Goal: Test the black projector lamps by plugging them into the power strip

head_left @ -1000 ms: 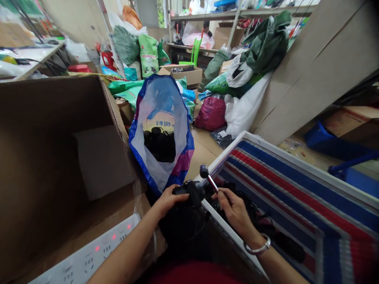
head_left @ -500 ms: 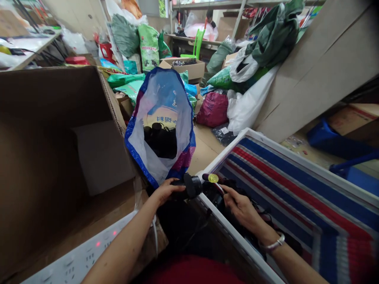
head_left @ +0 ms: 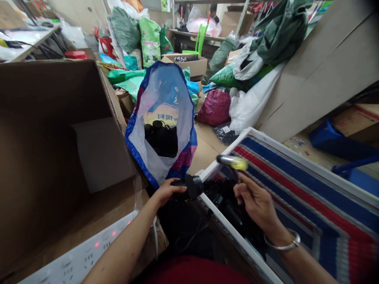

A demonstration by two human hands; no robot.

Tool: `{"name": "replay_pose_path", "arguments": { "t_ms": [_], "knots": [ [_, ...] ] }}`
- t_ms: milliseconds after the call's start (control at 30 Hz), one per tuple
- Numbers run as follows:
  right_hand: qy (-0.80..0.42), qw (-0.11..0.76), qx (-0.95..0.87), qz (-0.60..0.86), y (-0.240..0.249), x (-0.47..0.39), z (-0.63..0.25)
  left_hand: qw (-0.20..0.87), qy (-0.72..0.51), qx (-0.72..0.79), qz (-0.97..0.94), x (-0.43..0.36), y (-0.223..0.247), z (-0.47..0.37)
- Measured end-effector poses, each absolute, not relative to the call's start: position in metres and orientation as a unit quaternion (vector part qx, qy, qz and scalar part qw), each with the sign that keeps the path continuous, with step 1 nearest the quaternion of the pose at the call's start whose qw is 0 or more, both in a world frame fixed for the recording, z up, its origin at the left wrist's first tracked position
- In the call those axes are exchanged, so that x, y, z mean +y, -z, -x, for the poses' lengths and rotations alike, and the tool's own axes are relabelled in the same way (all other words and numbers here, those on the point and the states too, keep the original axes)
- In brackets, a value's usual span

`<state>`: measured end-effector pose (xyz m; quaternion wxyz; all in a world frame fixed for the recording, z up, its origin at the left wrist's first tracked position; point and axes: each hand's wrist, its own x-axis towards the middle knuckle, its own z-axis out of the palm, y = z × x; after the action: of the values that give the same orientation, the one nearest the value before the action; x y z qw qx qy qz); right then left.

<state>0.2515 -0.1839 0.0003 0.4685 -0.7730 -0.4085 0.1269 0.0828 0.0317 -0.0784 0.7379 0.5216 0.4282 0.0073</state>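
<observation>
My left hand (head_left: 166, 192) is closed around a black cylindrical device (head_left: 193, 187), whose exact kind I cannot make out. The device is held level at the near left rim of a white-framed bin (head_left: 217, 165). Raised over the bin, my right hand (head_left: 257, 201) grips the handle of a small hammer (head_left: 232, 161). Its head is blurred, with one translucent yellow face and a dark opposite end. The hammer head is apart from the device, up and to its right. Black parts and cords (head_left: 227, 209) lie in the bin beneath my right hand.
A blue-edged woven sack (head_left: 133, 146) holding black items stands open ahead. On the left are a large cardboard box (head_left: 114, 102) and a white power strip (head_left: 77, 252) with red lights. Striped cloth (head_left: 296, 181) lines the bin. Filled bags (head_left: 214, 107) crowd the floor behind.
My right hand has lifted the hammer up and to the right, away from the black device. My left hand holds the device in nearly the same place.
</observation>
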Motion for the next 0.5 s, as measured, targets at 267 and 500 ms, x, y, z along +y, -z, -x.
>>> {"name": "replay_pose_path", "arguments": {
  "t_ms": [267, 500],
  "knots": [
    [-0.285, 0.392, -0.385, 0.786, 0.051, -0.198, -0.253, 0.707, -0.035, 0.429, -0.561, 0.026, 0.085, -0.083],
    [-0.286, 0.472, -0.262, 0.792, 0.036, -0.19, -0.246, 0.652, -0.096, 0.425, -0.621, 0.012, 0.069, -0.081]
  ]
}}
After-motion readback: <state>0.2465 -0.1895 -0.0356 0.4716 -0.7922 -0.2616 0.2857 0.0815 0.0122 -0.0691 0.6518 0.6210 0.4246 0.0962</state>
